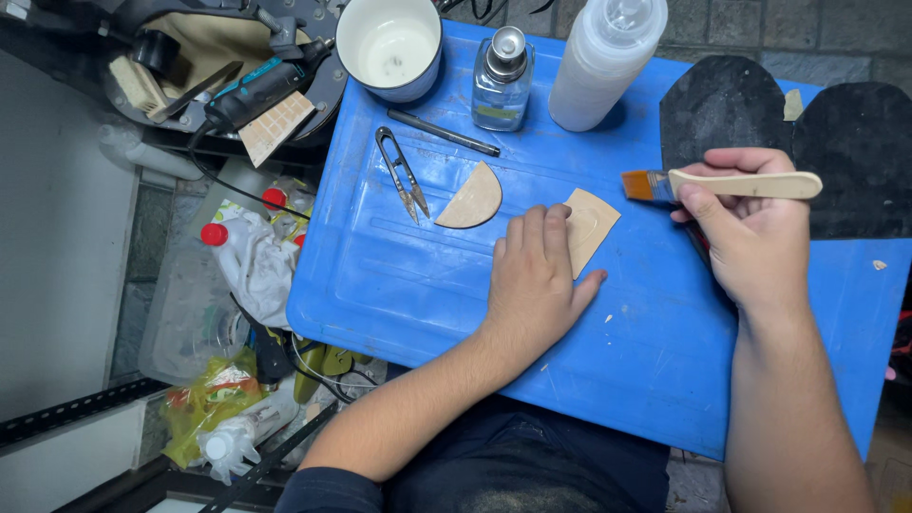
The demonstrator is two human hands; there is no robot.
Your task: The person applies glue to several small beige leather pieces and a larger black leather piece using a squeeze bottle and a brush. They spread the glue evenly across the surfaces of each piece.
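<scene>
My left hand (534,280) lies flat on a blue plastic board (399,285) resting on my lap, its fingers pressing the edge of a tan leather piece (594,223). A second tan piece, half-round (471,199), lies just left of it, untouched. My right hand (750,237) grips a flat paintbrush (731,184) by its pale wooden handle. The orange bristles point left and hover a little right of the pressed piece.
Thread snips (402,174), a black pen (443,132), a small glass bottle (502,80), a white squeeze bottle (605,59) and a white cup (389,45) stand along the board's far edge. Two black sole-shaped sheets (836,142) lie at right. Clutter and a rotary tool (255,91) sit at left.
</scene>
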